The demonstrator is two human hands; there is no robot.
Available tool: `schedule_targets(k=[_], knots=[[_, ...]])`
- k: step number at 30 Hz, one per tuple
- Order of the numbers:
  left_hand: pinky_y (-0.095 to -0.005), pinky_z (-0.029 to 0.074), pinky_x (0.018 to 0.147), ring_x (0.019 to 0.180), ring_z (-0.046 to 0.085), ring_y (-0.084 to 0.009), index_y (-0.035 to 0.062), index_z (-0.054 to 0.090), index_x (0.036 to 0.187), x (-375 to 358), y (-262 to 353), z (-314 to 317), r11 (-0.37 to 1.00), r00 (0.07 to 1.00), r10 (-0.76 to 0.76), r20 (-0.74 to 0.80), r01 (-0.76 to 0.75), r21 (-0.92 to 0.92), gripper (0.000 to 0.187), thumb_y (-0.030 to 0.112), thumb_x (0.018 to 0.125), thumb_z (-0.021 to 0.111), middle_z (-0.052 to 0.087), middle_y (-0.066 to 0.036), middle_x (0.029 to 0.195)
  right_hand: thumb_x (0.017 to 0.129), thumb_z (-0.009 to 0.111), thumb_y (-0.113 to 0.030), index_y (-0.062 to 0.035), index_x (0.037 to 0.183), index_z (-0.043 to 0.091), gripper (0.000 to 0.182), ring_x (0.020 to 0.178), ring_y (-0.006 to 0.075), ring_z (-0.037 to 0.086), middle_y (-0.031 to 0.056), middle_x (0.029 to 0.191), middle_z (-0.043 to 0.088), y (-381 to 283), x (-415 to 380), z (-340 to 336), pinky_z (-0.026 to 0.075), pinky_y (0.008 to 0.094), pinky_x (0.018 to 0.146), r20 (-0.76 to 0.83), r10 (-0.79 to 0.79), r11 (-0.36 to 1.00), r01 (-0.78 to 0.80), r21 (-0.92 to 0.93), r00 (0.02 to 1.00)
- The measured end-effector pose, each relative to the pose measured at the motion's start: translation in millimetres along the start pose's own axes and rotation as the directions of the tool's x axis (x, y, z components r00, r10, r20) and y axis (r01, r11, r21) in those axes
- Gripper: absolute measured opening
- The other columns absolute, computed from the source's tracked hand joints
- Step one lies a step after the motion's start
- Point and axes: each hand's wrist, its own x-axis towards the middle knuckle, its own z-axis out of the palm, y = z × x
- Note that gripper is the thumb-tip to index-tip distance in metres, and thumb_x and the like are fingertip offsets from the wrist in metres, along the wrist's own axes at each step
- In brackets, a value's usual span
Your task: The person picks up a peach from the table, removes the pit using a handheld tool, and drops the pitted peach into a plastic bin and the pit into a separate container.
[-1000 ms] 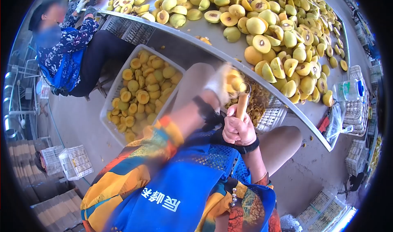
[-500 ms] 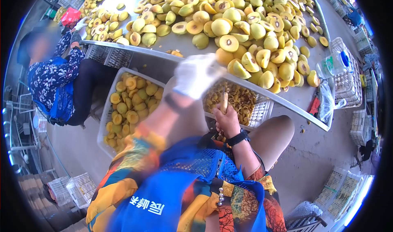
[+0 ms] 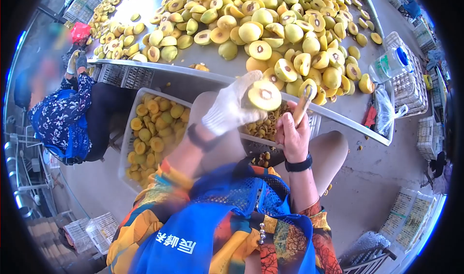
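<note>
My left hand [image 3: 227,108], in a white knit glove, is closed around a halved yellow peach [image 3: 264,95]. The cut face with its brown pit cavity is turned up. Just to the right, my bare right hand [image 3: 295,135] grips a small wooden-handled pitting tool [image 3: 303,108], its metal end pointing up. Tool and peach half are apart. Below both hands stands a crate holding pits and scraps [image 3: 261,127], partly covered by my hands. Beyond them, a large heap of halved peaches [image 3: 285,32] lies on the metal table.
The table's metal rim [image 3: 193,72] runs in front of me. A white crate of pitted peach halves [image 3: 126,151] stands at left. Another person [image 3: 67,109] sits farther left. A clear plastic jug [image 3: 389,65] and a plastic bag [image 3: 384,112] are at right.
My left hand, blurred near the heap earlier, has come back toward me and now shows a peach half. My right hand has risen with the tool toward it.
</note>
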Motion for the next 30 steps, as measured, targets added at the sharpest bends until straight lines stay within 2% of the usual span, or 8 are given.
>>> schedule_targets(k=[1, 4, 7, 11, 14, 17, 23, 30], knots=[[-0.0293, 0.034, 0.099, 0.117, 0.043, -0.0168, -0.0018, 0.033, 0.131, -4, 12, -6, 0.996, 0.988, -0.078, 0.130, 0.083, -0.037, 0.077, 0.006, 0.066, 0.072, 0.046, -0.012, 0.128, 0.090, 0.051, -0.020, -0.0042, 0.118, 0.042, 0.033, 0.038, 0.0054, 0.037, 0.0029, 0.066, 0.051, -1, 4, 4, 0.033, 0.0202, 0.034, 0.048, 0.051, 0.998, -0.053, 0.031, 0.998], [-0.0290, 0.031, 0.101, 0.122, 0.038, -0.0174, -0.0006, 0.032, 0.133, -15, 12, -3, 0.983, 0.985, -0.054, 0.164, 0.082, -0.166, 0.075, 0.005, 0.069, 0.069, 0.042, -0.013, 0.131, 0.091, 0.050, -0.023, -0.0080, 0.110, 0.046, 0.024, 0.039, 0.0059, 0.036, 0.0019, 0.066, 0.049, -2, -2, 14, 0.033, 0.0211, 0.036, 0.117, 0.123, 0.990, -0.130, 0.056, 0.985], [-0.0286, 0.029, 0.102, 0.124, 0.036, -0.0170, 0.0005, 0.029, 0.135, -20, 10, 10, 0.796, 0.985, -0.144, 0.091, 0.170, -0.581, 0.062, 0.007, 0.081, 0.060, 0.040, -0.012, 0.134, 0.091, 0.050, -0.022, -0.0109, 0.098, 0.046, 0.013, 0.039, 0.0076, 0.037, 0.0016, 0.064, 0.048, 6, -11, 29, 0.033, 0.0217, 0.036, 0.084, 0.104, 0.967, -0.121, 0.224, 0.991], [-0.0284, 0.039, 0.094, 0.109, 0.048, -0.0153, 0.0018, 0.040, 0.127, -20, -8, 42, 0.633, 0.936, -0.351, -0.029, 0.215, -0.744, 0.041, 0.021, 0.092, 0.049, 0.051, -0.009, 0.119, 0.089, 0.054, -0.020, -0.0064, 0.098, 0.045, 0.019, 0.044, 0.0145, 0.047, 0.0067, 0.064, 0.053, 30, -15, 39, 0.039, 0.0262, 0.040, -0.021, -0.021, 0.989, 0.017, -0.148, 1.000], [-0.0287, 0.046, 0.083, 0.094, 0.055, -0.0159, 0.0038, 0.048, 0.116, -18, -14, 43, 0.522, 0.847, -0.525, -0.089, 0.238, -0.819, 0.033, 0.028, 0.094, 0.045, 0.056, -0.007, 0.105, 0.085, 0.059, -0.025, -0.0026, 0.103, 0.046, 0.031, 0.052, 0.0294, 0.059, 0.0168, 0.067, 0.059, 31, -22, 38, 0.047, 0.0367, 0.049, 0.034, -0.156, 0.722, 0.137, -0.678, 0.987], [-0.0310, 0.050, 0.074, 0.085, 0.058, -0.0194, 0.0049, 0.050, 0.107, -15, -15, 36, 0.314, 0.776, -0.630, -0.041, 0.207, -0.927, 0.026, 0.025, 0.091, 0.050, 0.058, -0.009, 0.095, 0.083, 0.059, -0.025, -0.0016, 0.108, 0.044, 0.038, 0.067, 0.0408, 0.060, 0.0247, 0.073, 0.059, 0, -30, 38, 0.048, 0.0444, 0.059, 0.038, 0.040, 0.667, 0.002, -0.745, 0.998], [-0.0293, 0.049, 0.072, 0.083, 0.058, -0.0177, 0.0059, 0.048, 0.108, -16, -31, 37, 0.426, 0.808, -0.564, -0.170, 0.108, -0.898, 0.024, 0.015, 0.087, 0.053, 0.057, -0.009, 0.093, 0.083, 0.056, -0.019, -0.0013, 0.102, 0.044, 0.029, 0.067, 0.0437, 0.057, 0.0253, 0.071, 0.059, 6, -35, 31, 0.045, 0.0499, 0.059, 0.191, -0.016, 0.498, 0.173, -0.850, 0.981], [-0.0261, 0.048, 0.075, 0.085, 0.057, -0.0141, 0.0035, 0.052, 0.105, -18, -19, 37, 0.592, 0.817, -0.537, -0.211, 0.186, -0.784, 0.021, 0.017, 0.089, 0.052, 0.058, -0.008, 0.099, 0.083, 0.053, -0.015, 0.0003, 0.095, 0.041, 0.023, 0.064, 0.0443, 0.056, 0.0266, 0.065, 0.056, 4, -38, 38, 0.044, 0.0513, 0.056, 0.189, -0.008, 0.500, 0.167, -0.850, 0.982]])
